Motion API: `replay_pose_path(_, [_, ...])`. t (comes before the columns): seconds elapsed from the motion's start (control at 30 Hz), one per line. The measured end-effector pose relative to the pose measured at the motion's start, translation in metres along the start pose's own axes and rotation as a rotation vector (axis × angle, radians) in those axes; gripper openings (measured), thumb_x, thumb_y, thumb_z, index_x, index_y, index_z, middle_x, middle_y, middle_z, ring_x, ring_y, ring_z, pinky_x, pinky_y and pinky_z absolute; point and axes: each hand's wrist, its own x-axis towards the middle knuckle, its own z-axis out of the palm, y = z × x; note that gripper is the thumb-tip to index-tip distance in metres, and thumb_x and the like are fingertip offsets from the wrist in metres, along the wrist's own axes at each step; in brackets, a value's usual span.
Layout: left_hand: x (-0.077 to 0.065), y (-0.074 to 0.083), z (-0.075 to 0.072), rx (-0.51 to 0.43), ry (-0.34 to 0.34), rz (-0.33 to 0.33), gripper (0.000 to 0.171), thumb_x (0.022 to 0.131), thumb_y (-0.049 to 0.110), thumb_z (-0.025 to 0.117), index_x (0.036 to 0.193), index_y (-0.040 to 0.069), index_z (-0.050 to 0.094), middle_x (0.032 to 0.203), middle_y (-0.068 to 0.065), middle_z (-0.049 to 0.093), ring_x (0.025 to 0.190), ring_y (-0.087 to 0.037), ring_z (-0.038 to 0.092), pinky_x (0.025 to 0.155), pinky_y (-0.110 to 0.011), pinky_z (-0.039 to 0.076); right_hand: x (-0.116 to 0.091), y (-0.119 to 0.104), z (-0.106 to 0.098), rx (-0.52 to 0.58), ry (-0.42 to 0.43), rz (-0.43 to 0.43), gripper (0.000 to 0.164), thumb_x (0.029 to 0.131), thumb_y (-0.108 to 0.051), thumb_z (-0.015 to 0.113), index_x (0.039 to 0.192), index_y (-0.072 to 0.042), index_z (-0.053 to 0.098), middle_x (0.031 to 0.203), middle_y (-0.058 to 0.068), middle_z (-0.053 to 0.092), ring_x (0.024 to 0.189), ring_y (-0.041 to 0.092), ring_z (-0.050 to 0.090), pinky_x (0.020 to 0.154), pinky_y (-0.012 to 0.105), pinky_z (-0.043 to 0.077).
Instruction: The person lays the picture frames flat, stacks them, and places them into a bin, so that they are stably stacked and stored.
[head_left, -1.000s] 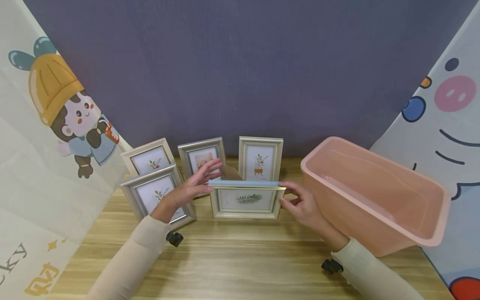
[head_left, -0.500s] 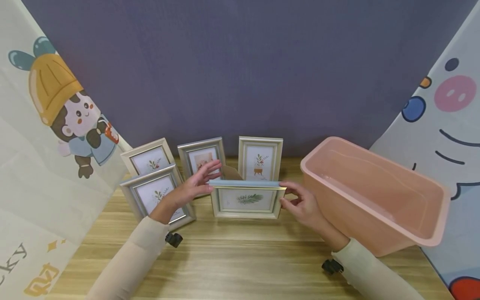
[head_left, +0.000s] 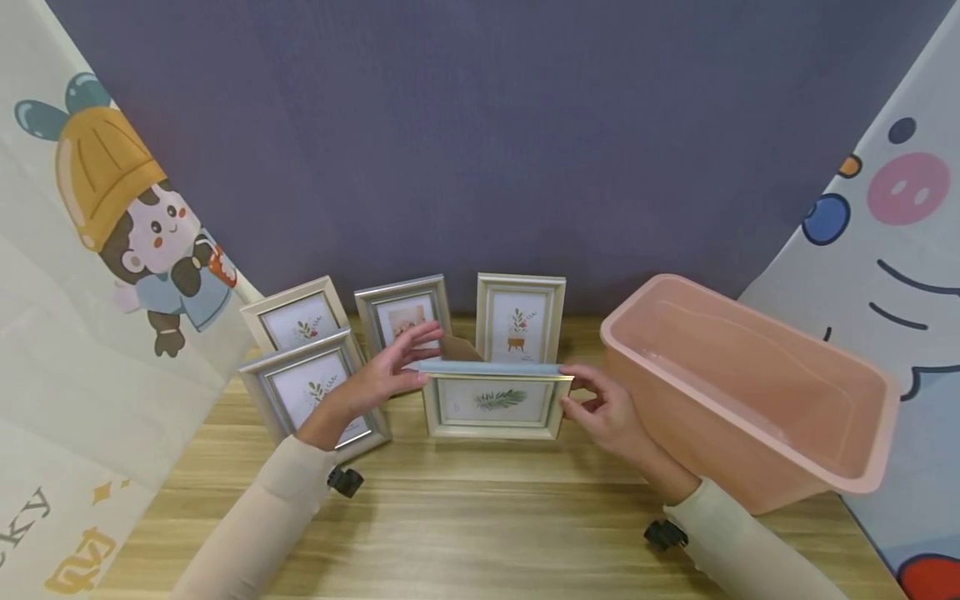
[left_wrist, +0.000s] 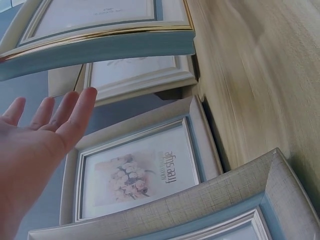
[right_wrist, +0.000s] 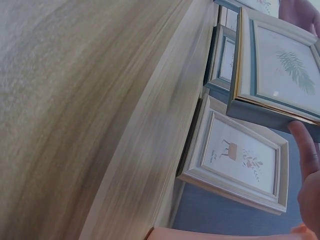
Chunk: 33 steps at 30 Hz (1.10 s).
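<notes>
A cream picture frame (head_left: 491, 404) with a green leaf print is turned sideways over the middle of the table, its pale blue edge facing up. At its right end my right hand (head_left: 611, 412) holds it, thumb and fingers bent at the corner. My left hand (head_left: 382, 375) is at the opposite end, fingers stretched out and the thumb at the upper left corner. In the left wrist view the fingers (left_wrist: 75, 117) are straight, pointing toward the frame's blue side. The right wrist view has a fingertip (right_wrist: 298, 131) against the frame's side.
Behind stand a frame with a potted plant print (head_left: 517, 308) and a grey frame with a flower print (head_left: 367, 304). Two more, a beige frame (head_left: 258, 321) and a silver frame (head_left: 270, 404), overlap at left. A pink bin (head_left: 697, 400) stands at right on the wooden table (head_left: 480, 517).
</notes>
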Motion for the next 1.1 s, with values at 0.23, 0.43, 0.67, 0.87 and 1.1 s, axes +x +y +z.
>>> replay_pose_path(0.23, [-0.002,0.004,0.002,0.056,0.062,-0.027,0.073,0.099,0.012,0.064,0.160,0.005,0.025,0.161,-0.023,0.033,0.144,-0.048,0.039,0.113,-0.050,0.045,0.001,0.000,0.000,0.016,0.004,-0.005,0.051,0.077,0.029,0.066,0.125,0.011,0.058,0.102,0.028,0.063,0.086,0.001,0.070,0.056,0.024,0.061])
replay_pose_path(0.43, [-0.003,0.005,0.008,0.132,0.120,-0.033,0.066,0.098,0.010,0.066,0.156,0.004,0.034,0.151,-0.025,0.043,0.133,-0.044,0.049,0.106,-0.041,0.053,0.000,0.000,-0.003,0.013,-0.001,0.017,0.052,0.077,0.029,0.066,0.125,0.011,0.059,0.110,-0.001,0.068,0.086,0.001,0.071,0.055,0.028,0.061])
replay_pose_path(0.67, [-0.002,0.008,0.016,0.212,0.196,-0.023,0.046,0.099,0.010,0.065,0.144,0.007,0.053,0.137,-0.018,0.055,0.117,-0.031,0.058,0.089,-0.027,0.059,0.000,0.000,-0.006,0.009,-0.008,0.029,0.053,0.078,0.028,0.066,0.127,0.010,0.058,0.107,0.015,0.068,0.088,0.006,0.071,0.055,0.035,0.062])
replay_pose_path(0.87, [-0.001,0.010,0.020,0.302,0.230,0.052,0.025,0.097,0.008,0.067,0.123,0.006,0.068,0.127,-0.012,0.062,0.111,-0.029,0.062,0.088,-0.028,0.059,-0.001,-0.001,-0.008,0.018,-0.006,0.050,0.052,0.079,0.028,0.066,0.127,0.011,0.056,0.103,0.033,0.062,0.088,0.008,0.071,0.054,0.036,0.062])
replay_pose_path(1.1, [-0.001,0.009,0.022,0.326,0.236,0.080,0.019,0.098,0.009,0.067,0.116,0.009,0.072,0.122,-0.009,0.063,0.105,-0.023,0.064,0.082,-0.029,0.062,-0.003,-0.001,-0.009,0.020,-0.002,0.072,0.053,0.079,0.029,0.065,0.128,0.011,0.056,0.101,0.031,0.062,0.088,0.003,0.070,0.056,0.030,0.062])
